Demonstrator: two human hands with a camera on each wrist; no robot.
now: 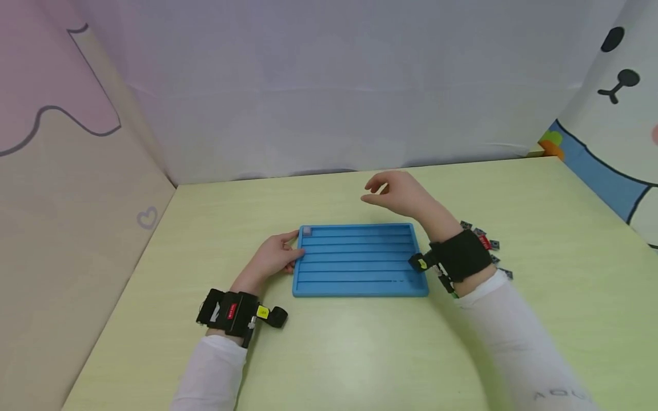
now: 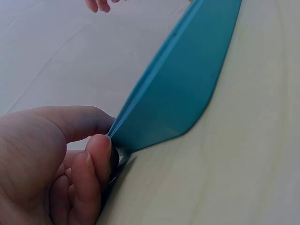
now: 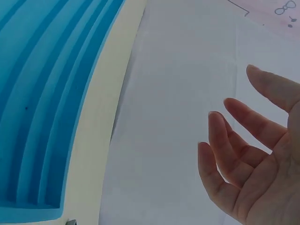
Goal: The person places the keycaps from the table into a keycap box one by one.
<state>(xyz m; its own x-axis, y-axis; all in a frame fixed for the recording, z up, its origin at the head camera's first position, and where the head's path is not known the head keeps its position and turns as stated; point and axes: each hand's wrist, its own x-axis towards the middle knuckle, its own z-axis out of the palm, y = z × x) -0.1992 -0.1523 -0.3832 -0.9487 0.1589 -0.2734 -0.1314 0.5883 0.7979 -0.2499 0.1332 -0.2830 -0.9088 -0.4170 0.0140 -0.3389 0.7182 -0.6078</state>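
Note:
A blue ridged tray (image 1: pixel 360 261) lies on the table, with a small pale square piece (image 1: pixel 307 231) in its far left corner. My left hand (image 1: pixel 275 253) pinches the tray's left edge, thumb over the rim and fingers at its side. The left wrist view shows the tray's blue outer side (image 2: pixel 173 79) between the thumb and curled fingers. Past the tray's far right edge, my right hand (image 1: pixel 398 191) hovers with loosely bent fingers. In the right wrist view its palm (image 3: pixel 262 187) holds nothing, and the fingers are spread apart.
Several small dark square pieces (image 1: pixel 494 245) lie on the table right of the tray, partly hidden behind the right wrist strap. A pale wall sheet (image 1: pixel 329 114) stands at the back edge of the light wooden table (image 1: pixel 339 354). Printed panels rise at both sides.

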